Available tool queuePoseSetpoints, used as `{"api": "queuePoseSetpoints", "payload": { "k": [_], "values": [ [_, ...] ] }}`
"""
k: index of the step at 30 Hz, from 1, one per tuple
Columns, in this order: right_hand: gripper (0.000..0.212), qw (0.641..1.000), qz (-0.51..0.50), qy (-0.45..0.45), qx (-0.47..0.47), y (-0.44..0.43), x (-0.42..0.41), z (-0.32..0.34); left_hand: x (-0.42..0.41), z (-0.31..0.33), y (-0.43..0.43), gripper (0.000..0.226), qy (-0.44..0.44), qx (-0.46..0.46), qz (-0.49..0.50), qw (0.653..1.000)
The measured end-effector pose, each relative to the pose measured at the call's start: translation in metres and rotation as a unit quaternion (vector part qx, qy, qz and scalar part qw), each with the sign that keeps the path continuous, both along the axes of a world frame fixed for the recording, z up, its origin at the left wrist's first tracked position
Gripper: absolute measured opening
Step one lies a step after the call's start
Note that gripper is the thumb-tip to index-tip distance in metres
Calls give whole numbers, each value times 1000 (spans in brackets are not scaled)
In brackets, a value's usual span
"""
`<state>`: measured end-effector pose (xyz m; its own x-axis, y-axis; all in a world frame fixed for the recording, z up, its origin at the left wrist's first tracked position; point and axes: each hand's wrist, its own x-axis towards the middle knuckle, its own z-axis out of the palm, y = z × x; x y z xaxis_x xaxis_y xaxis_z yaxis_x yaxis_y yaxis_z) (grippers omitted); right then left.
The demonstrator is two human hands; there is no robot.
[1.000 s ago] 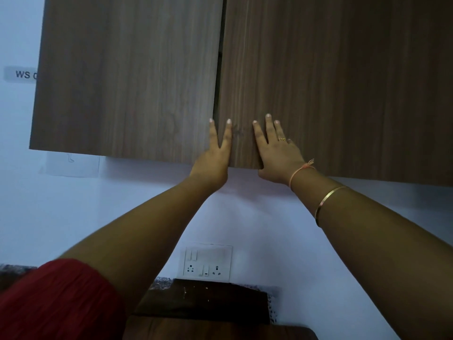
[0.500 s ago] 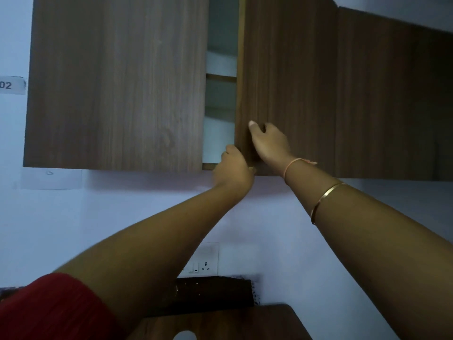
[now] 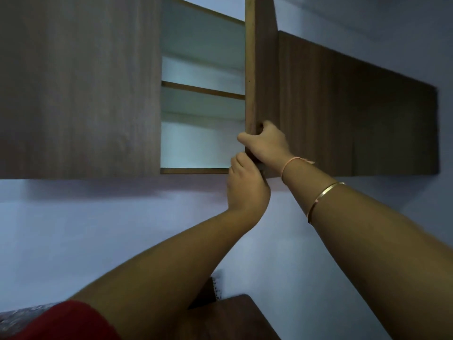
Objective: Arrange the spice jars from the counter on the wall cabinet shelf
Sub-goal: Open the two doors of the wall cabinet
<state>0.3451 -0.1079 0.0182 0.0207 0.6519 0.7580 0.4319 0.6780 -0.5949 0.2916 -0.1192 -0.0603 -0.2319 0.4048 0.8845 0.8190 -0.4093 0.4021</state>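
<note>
The wood-grain wall cabinet hangs above me with its right door (image 3: 262, 69) swung out edge-on toward me. My right hand (image 3: 266, 143) grips the door's lower edge, thumb on the near side. Just below it, my left hand (image 3: 245, 185) curls around the door's bottom corner. Between the doors the pale interior shows a middle shelf (image 3: 203, 90) and the cabinet floor (image 3: 193, 171), both bare as far as I see. No spice jars are in view.
The left door (image 3: 78, 87) stays shut. A further cabinet section (image 3: 355, 106) runs off to the right. Below is the white wall, and a dark wooden board (image 3: 232, 315) sits near the bottom edge.
Both hands went from lying flat on the closed doors to gripping the right door's lower corner. The door has swung out from shut to wide open, exposing the shelves.
</note>
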Motion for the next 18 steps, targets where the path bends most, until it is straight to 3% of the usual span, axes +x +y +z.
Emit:
{"api": "queuePoseSetpoints", "payload": {
  "k": [8,18],
  "values": [
    [12,999,22,-4,23,-5,76,-3,74,-6,-3,46,-38,8,-163,986],
    [13,1000,-16,-7,11,-2,186,-4,187,-14,35,55,23,26,-166,985]
  ]
}}
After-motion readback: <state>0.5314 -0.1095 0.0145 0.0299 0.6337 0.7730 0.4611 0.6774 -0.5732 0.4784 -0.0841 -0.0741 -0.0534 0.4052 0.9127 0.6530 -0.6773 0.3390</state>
